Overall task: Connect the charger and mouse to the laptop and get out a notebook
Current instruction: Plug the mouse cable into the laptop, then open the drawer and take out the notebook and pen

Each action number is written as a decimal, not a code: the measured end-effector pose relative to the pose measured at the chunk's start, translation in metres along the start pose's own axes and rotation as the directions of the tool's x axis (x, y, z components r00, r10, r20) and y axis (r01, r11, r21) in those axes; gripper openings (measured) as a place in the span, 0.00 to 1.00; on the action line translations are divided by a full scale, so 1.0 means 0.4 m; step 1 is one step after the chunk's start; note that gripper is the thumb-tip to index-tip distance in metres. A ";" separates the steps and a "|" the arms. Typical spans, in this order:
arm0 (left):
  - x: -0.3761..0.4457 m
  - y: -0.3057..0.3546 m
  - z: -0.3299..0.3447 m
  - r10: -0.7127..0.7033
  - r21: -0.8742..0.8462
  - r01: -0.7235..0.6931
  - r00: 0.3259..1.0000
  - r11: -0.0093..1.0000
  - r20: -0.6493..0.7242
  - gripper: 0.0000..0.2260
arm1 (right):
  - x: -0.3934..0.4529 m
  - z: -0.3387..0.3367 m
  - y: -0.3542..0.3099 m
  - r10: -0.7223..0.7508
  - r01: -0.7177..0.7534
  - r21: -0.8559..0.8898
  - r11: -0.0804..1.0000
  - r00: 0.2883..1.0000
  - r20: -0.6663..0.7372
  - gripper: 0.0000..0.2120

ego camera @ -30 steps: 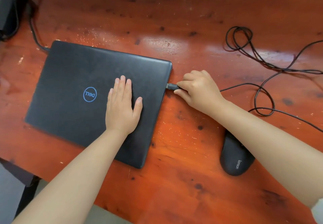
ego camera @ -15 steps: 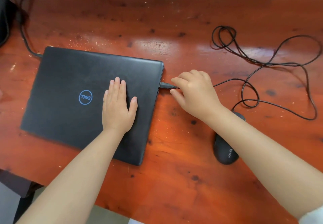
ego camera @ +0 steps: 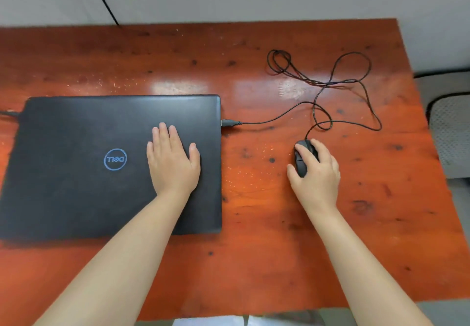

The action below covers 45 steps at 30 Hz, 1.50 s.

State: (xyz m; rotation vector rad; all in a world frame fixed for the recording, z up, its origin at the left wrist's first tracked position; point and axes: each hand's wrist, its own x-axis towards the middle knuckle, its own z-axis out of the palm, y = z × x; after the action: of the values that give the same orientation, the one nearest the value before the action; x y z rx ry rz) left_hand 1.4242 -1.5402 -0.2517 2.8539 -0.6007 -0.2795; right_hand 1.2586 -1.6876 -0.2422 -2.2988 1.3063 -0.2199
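L hand point(ego camera: 173, 162) flat on laptop point(ego camera: 76, 173); R hand point(ego camera: 316, 173) cupping mouse point(ego camera: 301, 157).

Both bare forearms reach forward from the bottom of the view. The left hand point(ego camera: 173, 162) lies flat, palm down, fingers point(ego camera: 162, 132) stretched forward and close together, thumb angled out to the right. The left wrist is straight, in line with the forearm. The right hand point(ego camera: 316, 173) is cupped, palm down, fingers curled forward and downward, thumb tucked along its left side. The right forearm angles in from the lower right, well apart from the left.
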 end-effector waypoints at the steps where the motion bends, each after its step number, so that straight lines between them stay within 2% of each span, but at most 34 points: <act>1: 0.000 -0.004 0.001 0.012 -0.012 -0.012 1.000 1.000 -0.002 0.23 | -0.026 0.008 -0.021 -0.006 0.006 0.008 1.000 1.000 -0.022 0.19; 4: 0.000 -0.013 0.006 0.038 -0.049 -0.038 0.999 0.998 -0.006 0.24 | -0.110 0.049 -0.084 -0.044 0.044 -0.008 0.999 0.999 -0.004 0.19; 7: 0.000 -0.020 0.013 0.048 -0.071 -0.048 0.999 0.996 -0.004 0.26 | -0.152 0.086 -0.106 0.005 -0.003 -0.043 0.999 0.999 0.051 0.18; 10: 0.000 -0.024 0.019 0.061 -0.094 -0.061 0.998 0.994 -0.003 0.26 | -0.156 0.091 -0.101 0.017 -0.015 -0.064 0.998 1.000 0.025 0.18; 14: -0.008 -0.039 0.001 0.122 -0.215 -0.117 0.992 0.970 0.011 0.23 | -0.173 0.076 -0.102 0.013 0.022 -0.230 0.973 0.989 0.147 0.25; 16: -0.026 -0.062 -0.019 0.188 -0.290 -0.173 0.982 0.941 0.024 0.20 | -0.191 0.056 -0.105 0.006 0.041 -0.283 0.958 0.986 0.165 0.29; 18: -0.065 -0.105 -0.039 0.240 -0.218 -0.228 0.970 0.949 0.029 0.20 | -0.229 0.040 -0.117 -0.035 0.073 -0.302 0.950 0.991 0.131 0.28; 22: -0.196 -0.236 -0.091 0.248 -0.056 -0.249 0.968 0.967 -0.024 0.21 | -0.387 0.046 -0.148 -0.089 0.096 -0.295 0.951 0.995 0.036 0.26; 25: -0.337 -0.348 -0.119 0.295 0.021 -0.294 0.955 0.956 -0.038 0.21 | -0.547 0.072 -0.165 -0.121 0.123 -0.266 0.956 0.992 0.022 0.25; 30: -0.595 -0.552 -0.150 0.349 0.078 -0.350 0.937 0.934 0.022 0.19 | -0.803 0.130 -0.209 -0.217 0.231 -0.216 0.949 0.973 0.083 0.22; 34: -0.723 -0.701 -0.160 0.249 0.118 -0.258 0.965 0.959 0.084 0.18 | -0.922 0.174 -0.232 -0.205 0.225 -0.207 0.952 0.972 0.111 0.18; 37: -0.752 -0.807 -0.150 0.058 0.159 -0.083 0.986 0.984 0.156 0.15 | -0.977 0.228 -0.214 -0.156 0.191 -0.287 0.939 0.977 0.143 0.16; 40: -0.740 -0.896 -0.120 -0.075 0.194 0.033 0.974 0.981 0.214 0.12 | -1.008 0.278 -0.177 -0.045 0.101 -0.347 0.932 0.985 0.168 0.15; 45: -0.702 -0.981 -0.022 -0.066 0.119 0.030 0.947 0.992 0.314 0.15 | -1.022 0.368 -0.124 0.155 -0.095 -0.333 0.938 0.975 0.160 0.16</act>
State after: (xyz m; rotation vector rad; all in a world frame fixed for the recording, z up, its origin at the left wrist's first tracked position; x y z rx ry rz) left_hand 1.3208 -1.0711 -0.2992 2.9567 -0.6214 -0.7486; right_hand 1.1334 -1.2736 -0.3071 -2.4170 1.4743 0.2659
